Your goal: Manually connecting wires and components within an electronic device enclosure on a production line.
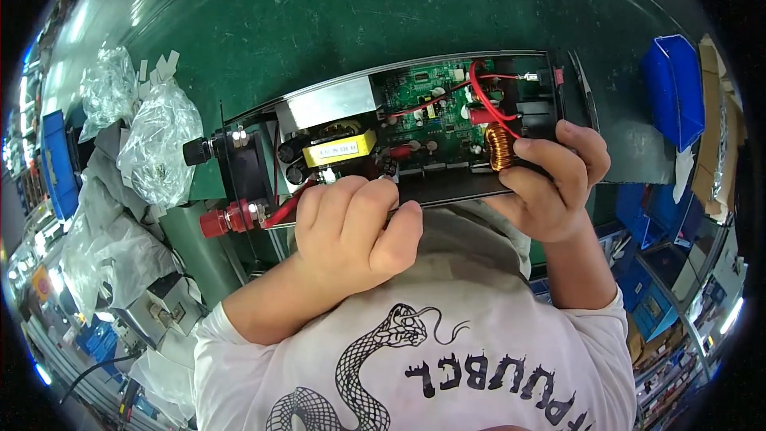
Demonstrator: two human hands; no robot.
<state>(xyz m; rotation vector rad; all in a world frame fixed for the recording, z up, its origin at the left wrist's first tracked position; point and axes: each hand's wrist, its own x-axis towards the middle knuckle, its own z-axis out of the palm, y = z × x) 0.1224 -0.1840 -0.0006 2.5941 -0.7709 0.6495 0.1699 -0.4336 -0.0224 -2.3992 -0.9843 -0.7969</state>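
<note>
An open power supply unit (447,179) lies crosswise in front of me, its circuit board (423,100) facing up. A yellow-taped transformer (341,149) and a copper-wound coil (499,148) show inside. At its left end are a black terminal (198,152) and a red terminal (215,223). My left hand (351,223) is closed over the near edge, beside the red lead; its fingertips are partly hidden. My right hand (554,179) grips the near right part of the case, with fingertips close to the coil and the end of a red wire (482,96).
The unit is over a green work surface (335,20). Clear plastic bags (159,144) crowd the left side, near a blue bin (60,164). Another blue bin (674,92) stands at the right beside cardboard (718,128). A thin dark tool-like piece (584,88) lies off the unit's right end.
</note>
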